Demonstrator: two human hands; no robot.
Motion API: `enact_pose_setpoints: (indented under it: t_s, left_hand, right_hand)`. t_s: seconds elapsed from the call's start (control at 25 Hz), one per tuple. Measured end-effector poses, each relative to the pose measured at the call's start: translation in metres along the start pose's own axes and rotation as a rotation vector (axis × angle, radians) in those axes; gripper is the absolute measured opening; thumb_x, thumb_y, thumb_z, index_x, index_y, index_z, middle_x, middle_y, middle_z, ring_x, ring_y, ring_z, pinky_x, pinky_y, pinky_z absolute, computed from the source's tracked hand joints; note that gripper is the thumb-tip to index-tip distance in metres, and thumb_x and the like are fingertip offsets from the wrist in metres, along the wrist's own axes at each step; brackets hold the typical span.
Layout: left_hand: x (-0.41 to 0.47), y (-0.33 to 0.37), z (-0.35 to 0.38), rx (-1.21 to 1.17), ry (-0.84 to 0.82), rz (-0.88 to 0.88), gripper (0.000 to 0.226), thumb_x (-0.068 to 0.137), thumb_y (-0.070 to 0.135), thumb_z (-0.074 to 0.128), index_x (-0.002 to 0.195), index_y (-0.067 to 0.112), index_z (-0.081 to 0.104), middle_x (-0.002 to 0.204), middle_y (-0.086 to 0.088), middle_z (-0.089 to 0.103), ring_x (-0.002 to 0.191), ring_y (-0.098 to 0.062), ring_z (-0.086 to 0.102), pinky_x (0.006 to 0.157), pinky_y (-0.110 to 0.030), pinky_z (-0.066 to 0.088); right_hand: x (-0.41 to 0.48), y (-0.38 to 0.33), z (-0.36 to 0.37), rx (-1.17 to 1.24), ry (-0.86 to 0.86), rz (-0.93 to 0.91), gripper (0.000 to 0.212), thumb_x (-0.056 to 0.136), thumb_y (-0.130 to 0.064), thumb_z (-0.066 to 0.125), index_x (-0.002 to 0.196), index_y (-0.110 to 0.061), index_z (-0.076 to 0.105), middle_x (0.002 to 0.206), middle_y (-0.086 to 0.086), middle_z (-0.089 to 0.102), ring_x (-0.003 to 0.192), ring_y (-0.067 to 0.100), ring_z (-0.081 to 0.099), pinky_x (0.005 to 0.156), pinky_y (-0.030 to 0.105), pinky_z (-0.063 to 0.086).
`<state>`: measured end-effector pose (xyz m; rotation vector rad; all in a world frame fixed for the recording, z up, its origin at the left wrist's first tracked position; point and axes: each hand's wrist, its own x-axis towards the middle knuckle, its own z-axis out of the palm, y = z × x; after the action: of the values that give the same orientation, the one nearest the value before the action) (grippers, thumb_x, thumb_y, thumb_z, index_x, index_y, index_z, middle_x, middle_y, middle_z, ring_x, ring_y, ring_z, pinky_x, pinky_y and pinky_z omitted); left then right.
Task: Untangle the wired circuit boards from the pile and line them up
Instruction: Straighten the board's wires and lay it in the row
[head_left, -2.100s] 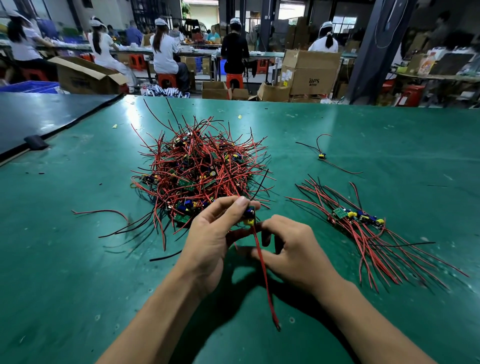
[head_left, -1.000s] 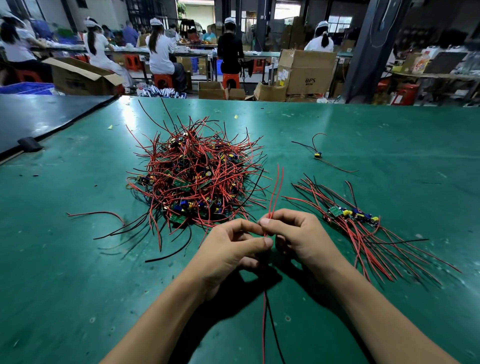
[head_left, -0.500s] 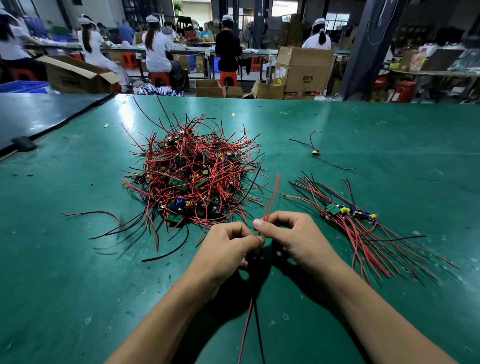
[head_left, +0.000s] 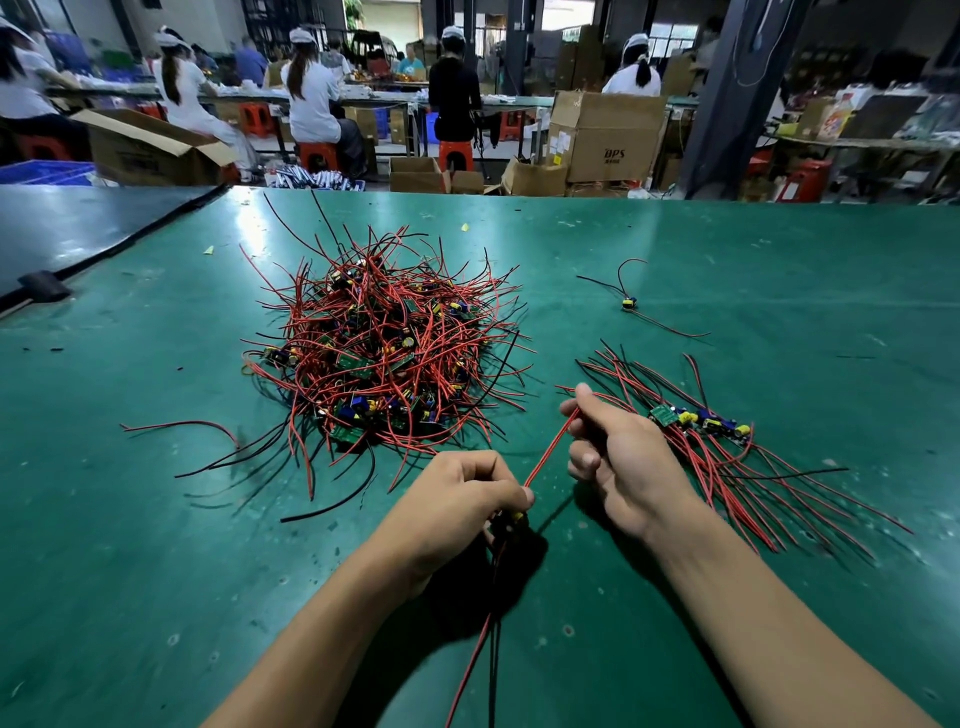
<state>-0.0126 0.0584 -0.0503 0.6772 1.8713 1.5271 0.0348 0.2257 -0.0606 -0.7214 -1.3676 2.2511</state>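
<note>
A tangled pile of small green circuit boards with red and black wires (head_left: 384, 358) lies on the green table (head_left: 779, 291). To its right sits a lined-up group of boards (head_left: 701, 423), their wires fanned toward me. My left hand (head_left: 462, 499) grips one small board, mostly hidden in my fingers, with a red and a black wire hanging down from it. My right hand (head_left: 618, 462) pinches that board's red wire pair (head_left: 550, 449), stretched taut between both hands.
A single board with thin wires (head_left: 629, 304) lies apart at the far right. A loose red wire (head_left: 176, 427) and a black wire (head_left: 332, 506) trail left of the pile. A dark table (head_left: 67, 228) adjoins on the left; workers and cardboard boxes stand beyond.
My hands have drawn apart: the right slid up and right along the red wires, pulling them straight, while the left kept hold of the board near the table.
</note>
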Motion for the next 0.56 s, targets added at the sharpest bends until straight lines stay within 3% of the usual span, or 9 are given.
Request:
enact_pose_setpoints:
  t_s: [0.12, 0.2, 0.4, 0.56]
  left_hand:
    - [0.0, -0.001, -0.001, -0.001, -0.013, 0.007, 0.029, 0.083, 0.008, 0.07, 0.058, 0.015, 0.056, 0.06, -0.004, 0.057, 0.057, -0.015, 0.053, 0.064, -0.032, 0.042]
    - [0.0, -0.001, -0.001, -0.007, -0.015, 0.009, 0.03, 0.082, 0.008, 0.07, 0.057, 0.016, 0.056, 0.059, -0.003, 0.056, 0.056, -0.014, 0.052, 0.063, -0.03, 0.042]
    - [0.001, -0.003, -0.001, -0.073, 0.009, 0.0, 0.029, 0.084, 0.007, 0.069, 0.059, 0.013, 0.056, 0.057, -0.002, 0.054, 0.051, -0.013, 0.05, 0.056, -0.025, 0.042]
    - [0.002, -0.004, -0.002, -0.044, -0.024, 0.037, 0.03, 0.083, 0.0, 0.067, 0.058, 0.011, 0.053, 0.054, -0.001, 0.054, 0.05, -0.013, 0.049, 0.053, -0.022, 0.041]
  right_hand:
    - [-0.001, -0.009, -0.002, 0.309, -0.085, 0.232, 0.03, 0.099, -0.02, 0.054, 0.072, -0.007, 0.06, 0.059, 0.0, 0.047, 0.031, 0.006, 0.031, 0.033, 0.017, 0.027]
    - [-0.002, -0.011, -0.003, 0.407, -0.118, 0.286, 0.027, 0.094, -0.018, 0.056, 0.07, -0.006, 0.062, 0.061, 0.001, 0.047, 0.031, 0.005, 0.031, 0.032, 0.017, 0.027]
    - [-0.008, 0.002, 0.001, -0.048, -0.111, 0.001, 0.03, 0.088, -0.037, 0.069, 0.083, -0.008, 0.072, 0.063, -0.002, 0.056, 0.035, 0.008, 0.034, 0.035, 0.018, 0.027]
    - [-0.011, 0.011, 0.001, -0.317, -0.13, -0.112, 0.037, 0.082, -0.049, 0.073, 0.088, -0.012, 0.073, 0.045, 0.001, 0.041, 0.029, 0.012, 0.027, 0.039, 0.014, 0.023]
